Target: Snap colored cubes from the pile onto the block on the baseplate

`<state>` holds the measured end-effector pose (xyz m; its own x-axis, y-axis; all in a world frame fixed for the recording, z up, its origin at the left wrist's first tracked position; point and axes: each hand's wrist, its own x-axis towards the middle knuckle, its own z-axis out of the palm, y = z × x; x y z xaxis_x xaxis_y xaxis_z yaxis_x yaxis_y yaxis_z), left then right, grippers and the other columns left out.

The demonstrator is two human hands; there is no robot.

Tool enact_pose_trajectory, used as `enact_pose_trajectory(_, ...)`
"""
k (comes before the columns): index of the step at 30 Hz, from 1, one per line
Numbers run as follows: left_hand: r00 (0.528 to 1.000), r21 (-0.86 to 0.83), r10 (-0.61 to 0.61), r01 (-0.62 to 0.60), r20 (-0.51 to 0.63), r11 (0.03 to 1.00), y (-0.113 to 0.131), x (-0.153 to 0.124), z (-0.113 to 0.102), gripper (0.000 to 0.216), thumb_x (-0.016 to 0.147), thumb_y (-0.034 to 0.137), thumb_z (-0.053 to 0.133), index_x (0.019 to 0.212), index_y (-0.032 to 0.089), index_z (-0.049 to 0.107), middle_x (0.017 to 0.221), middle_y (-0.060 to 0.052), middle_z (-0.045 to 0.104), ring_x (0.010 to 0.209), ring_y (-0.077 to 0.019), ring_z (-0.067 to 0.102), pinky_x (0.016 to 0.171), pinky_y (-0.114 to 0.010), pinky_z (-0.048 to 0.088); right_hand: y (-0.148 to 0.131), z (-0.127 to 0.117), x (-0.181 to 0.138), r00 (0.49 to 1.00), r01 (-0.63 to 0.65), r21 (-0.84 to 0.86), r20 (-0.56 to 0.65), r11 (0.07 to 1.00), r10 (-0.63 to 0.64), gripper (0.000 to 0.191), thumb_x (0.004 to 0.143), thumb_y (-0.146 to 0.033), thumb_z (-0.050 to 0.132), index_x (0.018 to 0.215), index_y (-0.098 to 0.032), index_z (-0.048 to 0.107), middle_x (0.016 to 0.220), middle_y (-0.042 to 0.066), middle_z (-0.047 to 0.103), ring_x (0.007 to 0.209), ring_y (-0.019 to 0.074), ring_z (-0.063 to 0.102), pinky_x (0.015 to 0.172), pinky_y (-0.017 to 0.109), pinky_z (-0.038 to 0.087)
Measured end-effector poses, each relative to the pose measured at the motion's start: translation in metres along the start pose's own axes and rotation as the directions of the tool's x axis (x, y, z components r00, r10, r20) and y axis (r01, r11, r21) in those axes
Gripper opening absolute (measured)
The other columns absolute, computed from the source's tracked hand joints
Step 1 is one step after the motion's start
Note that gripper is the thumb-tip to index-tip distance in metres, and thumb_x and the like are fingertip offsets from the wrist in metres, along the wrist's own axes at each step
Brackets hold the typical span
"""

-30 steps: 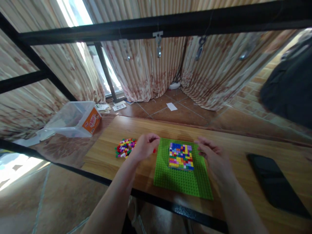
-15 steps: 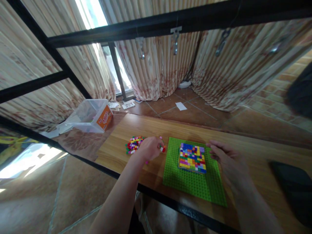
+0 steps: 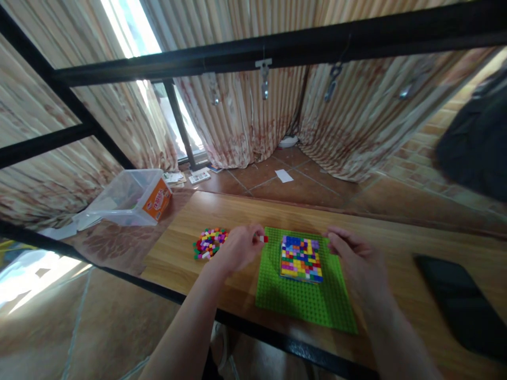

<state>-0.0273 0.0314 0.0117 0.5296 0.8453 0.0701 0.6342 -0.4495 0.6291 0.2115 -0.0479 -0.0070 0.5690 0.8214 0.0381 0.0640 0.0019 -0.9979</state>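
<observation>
My left hand (image 3: 242,247) is closed in a pinch by the left edge of a green studded baseplate (image 3: 304,306). A small red toy brick (image 3: 265,239) shows at its fingertips, with a whitish bit beside it. On the baseplate sits a square block of many-coloured building bricks (image 3: 301,258), stacked in layers. My right hand (image 3: 358,258) hovers over the baseplate's right edge, thumb and fingers pressed together; whatever may be between them is too small to make out. Left of my left hand lies a pile of loose coloured bricks (image 3: 209,243), partly hidden by that hand.
The wooden table (image 3: 178,269) has a dark front edge. A black flat device (image 3: 459,301) lies at the right. Beyond the table's left end, a clear plastic bin (image 3: 130,203) with an orange label stands on the floor. A black metal bar (image 3: 237,55) crosses overhead.
My left hand has lifted slightly and moved toward the baseplate, with the red brick at its fingertips. My right hand stays beside the block. The whole view has shifted a little.
</observation>
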Motion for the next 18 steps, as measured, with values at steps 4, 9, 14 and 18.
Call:
enact_pose_trajectory(4,0.999,-0.285,0.049,-0.052,-0.016,0.957,0.018,0.002,0.007,0.009,0.081,0.014,0.057,0.087,0.02,0.058,0.076,0.0,0.067,0.071,-0.0156,0.065,0.069,-0.026,0.048,-0.013,0.012,-0.013,0.982,0.077,-0.01,0.172,0.997,-0.074,0.027,0.075,-0.044,0.073,0.093,-0.023,0.075,0.088,0.005,0.075,0.079,0.0182,0.067,0.073,0.033,0.055)
enact_pose_trajectory(9,0.992,-0.545,0.122,-0.084,0.033,0.834,0.042,0.0,0.019,0.004,0.083,0.017,0.061,0.086,0.019,0.06,0.082,-0.001,0.068,0.08,-0.0156,0.068,0.075,-0.027,0.052,-0.016,0.023,-0.025,0.918,0.169,-0.078,0.375,0.982,-0.128,0.026,0.078,-0.041,0.072,0.098,-0.024,0.075,0.097,0.004,0.076,0.086,0.0194,0.067,0.076,0.034,0.054)
enact_pose_trajectory(14,0.991,-0.703,0.125,-0.05,0.057,0.709,0.049,0.0,0.024,0.006,0.084,0.022,0.065,0.087,0.017,0.063,0.085,-0.003,0.069,0.083,-0.0152,0.066,0.077,-0.027,0.052,-0.017,0.019,-0.025,0.909,0.194,-0.096,0.392,0.976,-0.142,0.018,0.08,-0.038,0.069,0.09,-0.025,0.077,0.09,0.003,0.076,0.08,0.0181,0.065,0.073,0.032,0.051)
enact_pose_trajectory(18,0.993,-0.742,0.107,-0.038,0.046,0.669,0.047,0.002,0.026,0.012,0.084,0.027,0.067,0.087,0.016,0.067,0.082,-0.003,0.068,0.077,-0.0137,0.062,0.073,-0.025,0.049,-0.017,0.016,-0.023,0.92,0.158,-0.066,0.371,0.985,-0.123,0.017,0.076,-0.037,0.074,0.087,-0.025,0.078,0.086,0.002,0.076,0.074,0.0172,0.064,0.07,0.032,0.051)
